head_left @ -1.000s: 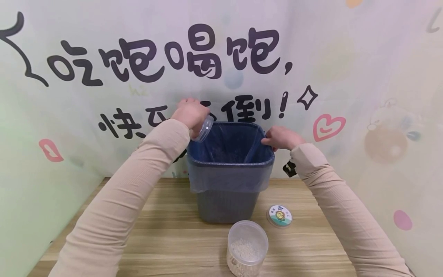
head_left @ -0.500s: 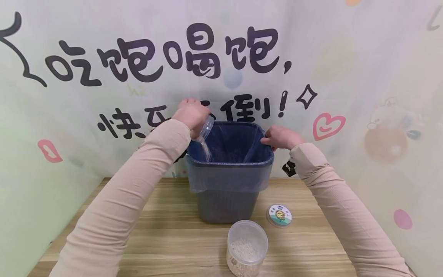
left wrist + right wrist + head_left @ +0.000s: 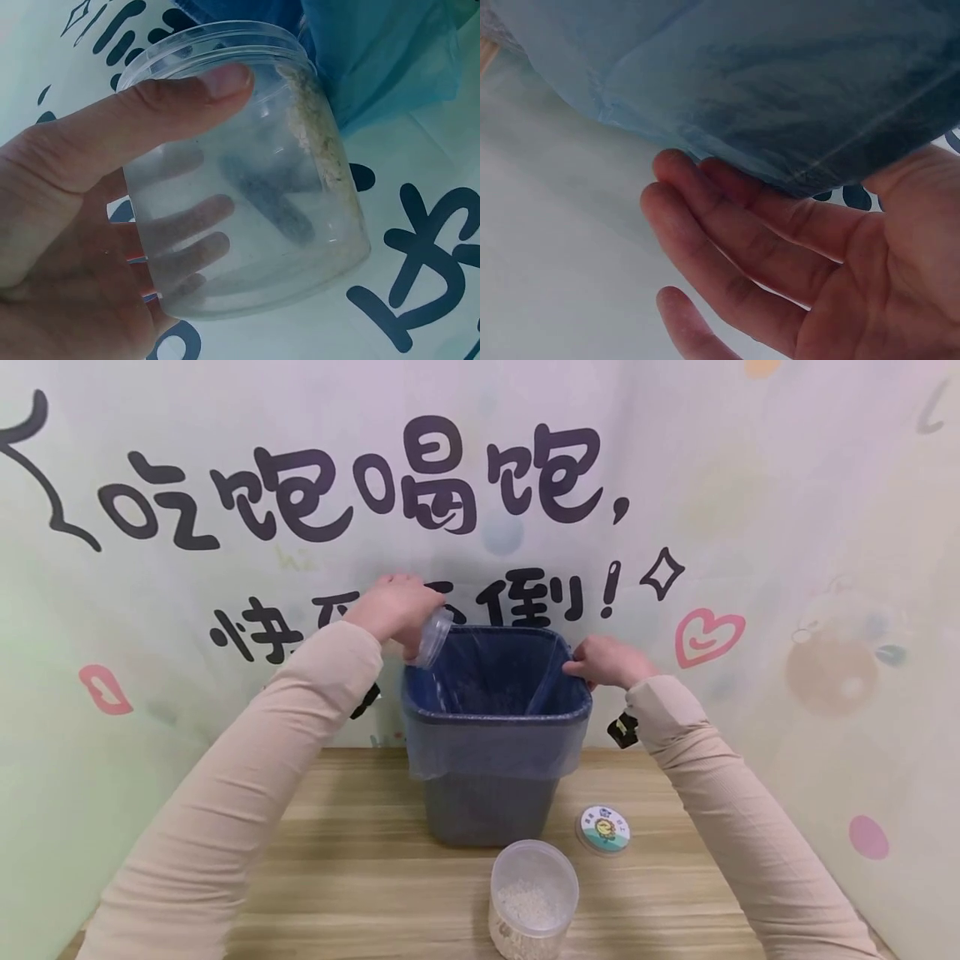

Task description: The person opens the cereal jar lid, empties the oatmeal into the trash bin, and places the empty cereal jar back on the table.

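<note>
- Blue bin, lined with a translucent bag folded over its rim.
- Clear jar, tilted at the bin's left rim (contact cannot be told); pale grains lie along one wall.
- Change: the falling stream of half a second ago no longer shows, and the jar sits slightly farther left over the bin; pouring seems paused rather than finished.
- Left hand: wrapped round the jar, thumb across one side, fingers behind.
- Right hand: pinches the bin's right rim, thumb inside, fingers outside against the bag.
- Second jar, upright, pale contents, in front of the bin.
- Printed lid, flat, just right of the bin's base.
</note>
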The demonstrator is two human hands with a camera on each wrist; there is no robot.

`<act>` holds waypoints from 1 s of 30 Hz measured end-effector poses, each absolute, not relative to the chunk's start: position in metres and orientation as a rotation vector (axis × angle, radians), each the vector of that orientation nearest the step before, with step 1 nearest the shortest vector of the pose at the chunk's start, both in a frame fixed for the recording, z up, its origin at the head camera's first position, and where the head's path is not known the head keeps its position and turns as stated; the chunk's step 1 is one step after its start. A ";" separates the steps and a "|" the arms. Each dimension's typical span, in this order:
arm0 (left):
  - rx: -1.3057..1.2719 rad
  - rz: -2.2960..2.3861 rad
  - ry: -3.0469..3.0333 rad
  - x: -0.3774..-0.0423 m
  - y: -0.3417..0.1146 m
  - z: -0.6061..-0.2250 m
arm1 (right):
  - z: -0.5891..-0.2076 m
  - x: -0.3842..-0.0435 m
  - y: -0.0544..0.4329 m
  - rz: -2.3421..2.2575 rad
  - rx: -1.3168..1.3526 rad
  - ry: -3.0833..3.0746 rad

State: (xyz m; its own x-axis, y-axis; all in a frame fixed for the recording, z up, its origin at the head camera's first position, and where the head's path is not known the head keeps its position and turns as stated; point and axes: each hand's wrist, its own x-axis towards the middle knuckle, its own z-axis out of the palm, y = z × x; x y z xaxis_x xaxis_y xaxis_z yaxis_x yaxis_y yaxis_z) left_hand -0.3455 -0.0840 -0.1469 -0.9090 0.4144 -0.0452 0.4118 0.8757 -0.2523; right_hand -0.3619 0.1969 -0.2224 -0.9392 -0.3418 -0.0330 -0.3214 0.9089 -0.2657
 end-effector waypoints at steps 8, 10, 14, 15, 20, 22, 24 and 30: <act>-0.698 0.306 -3.016 -0.344 -0.094 -0.146 | -0.223 -0.361 0.197 -0.413 -0.508 2.995; -0.694 0.299 -3.015 -0.344 -0.094 -0.146 | -0.223 -0.361 0.197 -0.418 -0.512 2.995; -0.690 0.327 -3.016 -0.345 -0.093 -0.147 | -0.222 -0.361 0.196 -0.414 -0.521 2.995; -0.684 0.335 -3.019 -0.344 -0.092 -0.147 | -0.222 -0.361 0.196 -0.413 -0.525 2.995; -0.658 0.362 -3.031 -0.344 -0.089 -0.147 | -0.223 -0.360 0.196 -0.432 -0.528 2.990; -0.653 0.366 -3.033 -0.345 -0.088 -0.147 | -0.223 -0.360 0.196 -0.433 -0.528 2.991; -0.654 0.381 -3.033 -0.345 -0.087 -0.146 | -0.223 -0.360 0.196 -0.431 -0.522 2.991; -0.641 0.436 -3.029 -0.345 -0.082 -0.147 | -0.223 -0.360 0.196 -0.440 -0.516 2.988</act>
